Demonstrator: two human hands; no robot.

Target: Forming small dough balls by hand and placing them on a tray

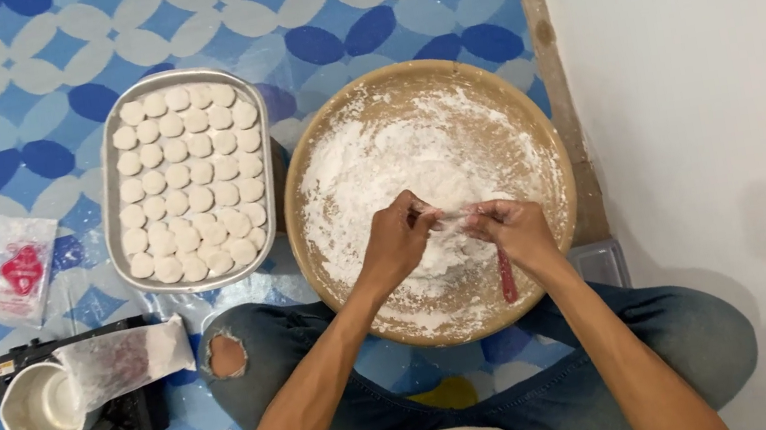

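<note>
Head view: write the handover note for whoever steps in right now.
Left hand and right hand: both pinch one small piece of white dough between them, over the round floured tray. The right hand also holds a thin red tool.
Done: the metal tray to the left is filled with rows of flat white dough rounds.
Left: the piece in hand is unshaped and not yet on the metal tray, which has little room.
Nearby: small pot on a black stove, plastic packet on the patterned floor.
</note>
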